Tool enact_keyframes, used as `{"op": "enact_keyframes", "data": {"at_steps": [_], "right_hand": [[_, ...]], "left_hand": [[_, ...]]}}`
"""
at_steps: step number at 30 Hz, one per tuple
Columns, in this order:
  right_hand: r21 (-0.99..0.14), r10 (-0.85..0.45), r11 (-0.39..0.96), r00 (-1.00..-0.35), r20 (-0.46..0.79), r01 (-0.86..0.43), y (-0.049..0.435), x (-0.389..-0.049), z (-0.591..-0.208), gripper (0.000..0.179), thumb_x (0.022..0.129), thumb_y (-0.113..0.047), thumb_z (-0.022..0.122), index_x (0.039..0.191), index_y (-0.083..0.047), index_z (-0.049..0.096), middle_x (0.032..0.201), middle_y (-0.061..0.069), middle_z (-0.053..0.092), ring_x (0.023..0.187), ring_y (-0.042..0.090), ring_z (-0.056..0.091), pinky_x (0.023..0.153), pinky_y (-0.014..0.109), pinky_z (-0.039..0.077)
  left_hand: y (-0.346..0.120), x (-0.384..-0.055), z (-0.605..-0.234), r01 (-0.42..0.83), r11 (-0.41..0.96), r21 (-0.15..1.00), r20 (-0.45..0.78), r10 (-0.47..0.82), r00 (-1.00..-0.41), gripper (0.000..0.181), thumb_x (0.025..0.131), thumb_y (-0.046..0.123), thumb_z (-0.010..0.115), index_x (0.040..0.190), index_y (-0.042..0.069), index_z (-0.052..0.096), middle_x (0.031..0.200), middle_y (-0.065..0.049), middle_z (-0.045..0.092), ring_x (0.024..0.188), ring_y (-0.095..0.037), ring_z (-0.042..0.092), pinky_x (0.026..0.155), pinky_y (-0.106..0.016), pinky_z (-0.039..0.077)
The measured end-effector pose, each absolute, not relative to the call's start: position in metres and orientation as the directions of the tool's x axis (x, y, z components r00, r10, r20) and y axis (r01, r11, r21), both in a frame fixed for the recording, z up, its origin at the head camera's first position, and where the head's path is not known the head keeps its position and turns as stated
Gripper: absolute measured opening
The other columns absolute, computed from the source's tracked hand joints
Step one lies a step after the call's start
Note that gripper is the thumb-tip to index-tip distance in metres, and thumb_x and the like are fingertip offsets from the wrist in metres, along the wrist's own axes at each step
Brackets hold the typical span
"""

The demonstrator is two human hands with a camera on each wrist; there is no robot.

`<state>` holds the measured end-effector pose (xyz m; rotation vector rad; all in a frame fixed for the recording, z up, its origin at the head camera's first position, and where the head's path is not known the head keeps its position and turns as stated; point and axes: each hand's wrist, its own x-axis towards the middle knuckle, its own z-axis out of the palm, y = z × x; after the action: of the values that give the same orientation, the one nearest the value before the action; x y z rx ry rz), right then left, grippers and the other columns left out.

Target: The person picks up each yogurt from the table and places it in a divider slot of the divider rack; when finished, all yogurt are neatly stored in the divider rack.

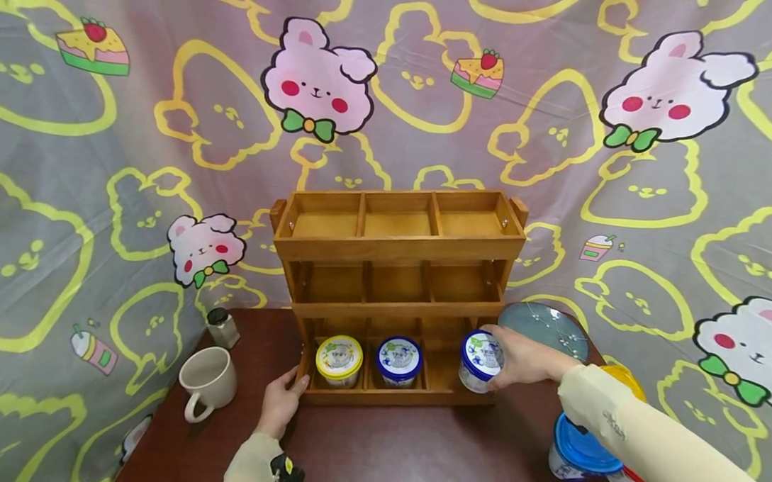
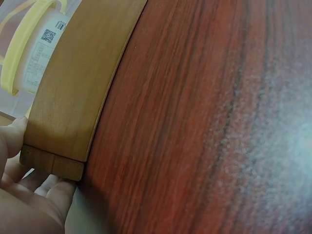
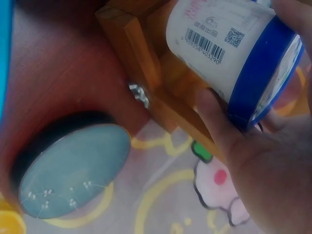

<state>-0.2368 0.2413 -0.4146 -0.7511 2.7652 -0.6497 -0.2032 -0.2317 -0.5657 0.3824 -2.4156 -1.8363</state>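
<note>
My right hand (image 1: 524, 356) grips a white tub with a blue lid (image 1: 480, 361) by its lid at the right compartment of the shelf's bottom tier. The right wrist view shows this tub (image 3: 209, 53) tilted, its barcode side visible. A yellow-lidded tub (image 1: 339, 360) stands in the left compartment, another blue-lidded tub (image 1: 399, 360) in the middle one. At the lower left corner of the three-tier wooden shelf (image 1: 398, 251), my left hand (image 1: 278, 407) holds the end of the front board (image 2: 78, 92), thumb on one side and fingers on the other.
To the left stand a beige mug (image 1: 207, 380) and a small dark-capped jar (image 1: 222, 328). A blue-grey plate (image 1: 552, 328) leans behind my right arm. More tubs, one with a light-blue lid (image 1: 584, 446), sit at the right, partly covered by my sleeve. A patterned cloth (image 1: 389, 149) hangs behind.
</note>
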Motion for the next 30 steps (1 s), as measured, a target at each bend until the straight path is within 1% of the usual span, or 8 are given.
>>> {"op": "enact_keyframes", "data": {"at_steps": [6, 10, 15, 17, 21, 26, 28, 30], "right_hand": [[-0.448, -0.468, 0.815, -0.873, -0.136, -0.367, 0.231, -0.249, -0.425, 0.105, 0.065, -0.042, 0.092, 0.145, -0.002, 0.037, 0.129, 0.012, 0.054, 0.114, 0.03, 0.053, 0.098, 0.054, 0.046], [-0.427, -0.476, 0.821, -0.868, -0.142, -0.38, 0.221, -0.26, -0.432, 0.107, 0.064, -0.043, 0.092, 0.145, 0.001, 0.038, 0.126, 0.012, 0.057, 0.112, 0.029, 0.055, 0.097, 0.052, 0.047], [-0.41, -0.465, 0.835, -0.869, -0.17, -0.366, 0.208, -0.27, -0.445, 0.111, 0.064, -0.043, 0.092, 0.147, 0.001, 0.035, 0.129, 0.013, 0.055, 0.114, 0.028, 0.054, 0.1, 0.049, 0.044], [-0.42, -0.463, 0.835, -0.866, -0.187, -0.356, 0.204, -0.272, -0.449, 0.11, 0.064, -0.042, 0.093, 0.148, 0.0, 0.034, 0.13, 0.013, 0.053, 0.115, 0.028, 0.053, 0.102, 0.049, 0.043], [-0.449, -0.487, 0.815, -0.853, -0.19, -0.365, 0.196, -0.275, -0.459, 0.107, 0.064, -0.035, 0.094, 0.146, 0.002, 0.036, 0.127, 0.012, 0.055, 0.113, 0.028, 0.054, 0.1, 0.049, 0.045], [-0.414, -0.464, 0.84, -0.86, -0.213, -0.35, 0.193, -0.277, -0.47, 0.107, 0.064, -0.034, 0.094, 0.147, -0.001, 0.036, 0.125, 0.011, 0.054, 0.111, 0.026, 0.053, 0.098, 0.046, 0.046], [-0.393, -0.439, 0.859, -0.868, -0.232, -0.329, 0.193, -0.277, -0.473, 0.109, 0.063, -0.036, 0.095, 0.148, -0.003, 0.036, 0.127, 0.01, 0.054, 0.112, 0.025, 0.053, 0.098, 0.045, 0.046], [-0.393, -0.422, 0.866, -0.874, -0.241, -0.309, 0.192, -0.277, -0.474, 0.11, 0.062, -0.035, 0.095, 0.148, -0.003, 0.035, 0.129, 0.012, 0.053, 0.114, 0.027, 0.052, 0.1, 0.046, 0.045]], "left_hand": [[-0.228, -0.205, -0.569, -0.151, 0.253, 0.956, -0.087, -0.247, -0.965, 0.053, 0.101, 0.019, 0.059, 0.143, -0.01, 0.044, 0.143, -0.031, 0.044, 0.134, -0.044, 0.039, 0.108, -0.056, 0.035], [-0.231, -0.205, -0.569, -0.149, 0.253, 0.956, -0.084, -0.251, -0.964, 0.053, 0.101, 0.018, 0.06, 0.143, -0.01, 0.045, 0.143, -0.031, 0.045, 0.134, -0.045, 0.038, 0.108, -0.056, 0.035], [-0.234, -0.204, -0.569, -0.145, 0.262, 0.954, -0.079, -0.247, -0.966, 0.053, 0.101, 0.02, 0.059, 0.143, -0.01, 0.044, 0.144, -0.031, 0.044, 0.135, -0.045, 0.037, 0.108, -0.057, 0.034], [-0.235, -0.204, -0.569, -0.154, 0.263, 0.953, -0.088, -0.248, -0.965, 0.053, 0.101, 0.02, 0.059, 0.144, -0.009, 0.044, 0.144, -0.03, 0.044, 0.135, -0.045, 0.037, 0.108, -0.057, 0.034], [-0.237, -0.202, -0.568, -0.168, 0.259, 0.951, -0.105, -0.242, -0.965, 0.055, 0.102, 0.021, 0.058, 0.145, -0.008, 0.041, 0.146, -0.03, 0.041, 0.136, -0.046, 0.036, 0.108, -0.059, 0.032], [-0.238, -0.203, -0.568, -0.18, 0.255, 0.95, -0.119, -0.236, -0.964, 0.058, 0.102, 0.024, 0.058, 0.147, -0.008, 0.04, 0.148, -0.03, 0.039, 0.137, -0.046, 0.033, 0.109, -0.06, 0.031], [-0.237, -0.204, -0.568, -0.178, 0.256, 0.95, -0.117, -0.236, -0.965, 0.059, 0.102, 0.025, 0.058, 0.146, -0.008, 0.04, 0.148, -0.03, 0.039, 0.137, -0.046, 0.032, 0.109, -0.06, 0.031], [-0.237, -0.205, -0.569, -0.178, 0.257, 0.95, -0.115, -0.244, -0.963, 0.058, 0.102, 0.025, 0.059, 0.146, -0.009, 0.041, 0.148, -0.03, 0.039, 0.138, -0.046, 0.031, 0.109, -0.06, 0.03]]}}
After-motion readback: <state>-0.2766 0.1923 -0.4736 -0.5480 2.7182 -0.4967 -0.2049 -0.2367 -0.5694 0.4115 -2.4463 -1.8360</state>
